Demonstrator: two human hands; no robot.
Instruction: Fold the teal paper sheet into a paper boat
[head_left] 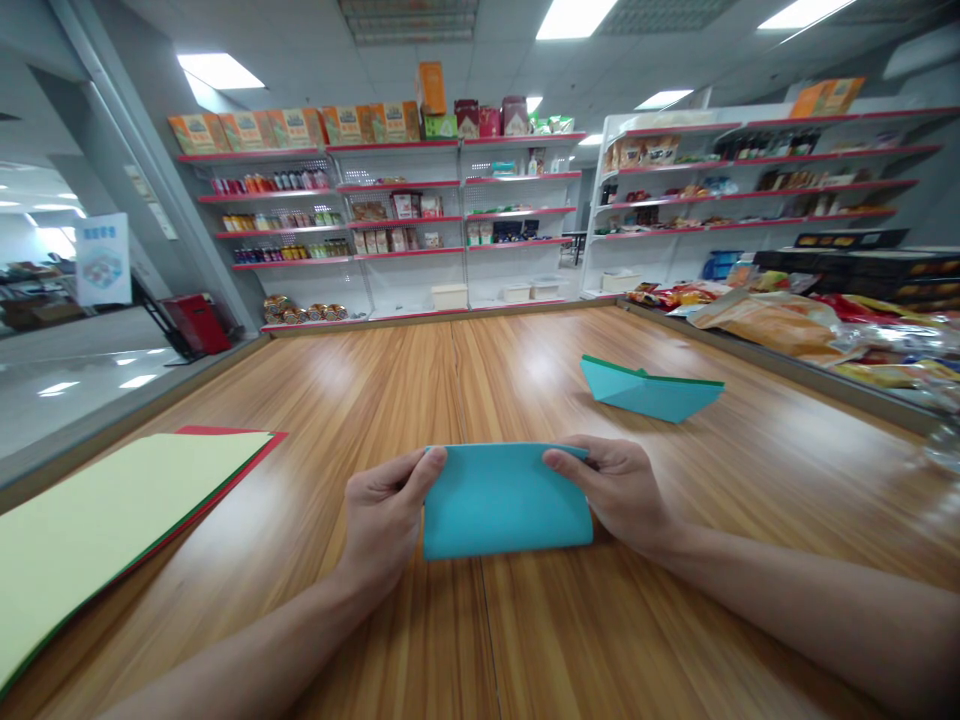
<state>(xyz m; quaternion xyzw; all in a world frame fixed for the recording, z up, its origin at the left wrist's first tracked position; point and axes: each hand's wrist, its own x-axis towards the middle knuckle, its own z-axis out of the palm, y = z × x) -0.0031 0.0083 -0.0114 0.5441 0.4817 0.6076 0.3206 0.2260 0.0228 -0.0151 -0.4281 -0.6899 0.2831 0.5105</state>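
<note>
I have a piece of blue paper (506,505) in front of me at the middle of the worktop (375,385), and I take it as the centre of my dial, with twelve straight ahead. My left hand (385,510) is at nine o'clock, its fingers (390,466) closed on the paper's upper left corner, the thumb (427,474) flat on the face turned to me. My right hand (621,490) is at three o'clock, pinching near the upper right corner, its thumb reaching a little further in and its other fingers partly hidden behind. Between my two grips the top edge runs nearly straight, while the lower edge curves round softly, as if the paper is bent over there; I cannot tell whether that edge touches the wood. Toward one o'clock, apart from my hands, sits a folded paper boat (649,392), lighter blue with a green rim. At nine o'clock, well past my left hand, lies a stack of paper sheets (142,500), pale yellow on top with green and red edges showing beneath. At two o'clock, beyond the worktop's edge, snack packets (780,325) are heaped, and at twelve stand stocked shelves (457,215) with red-edged boards.
</note>
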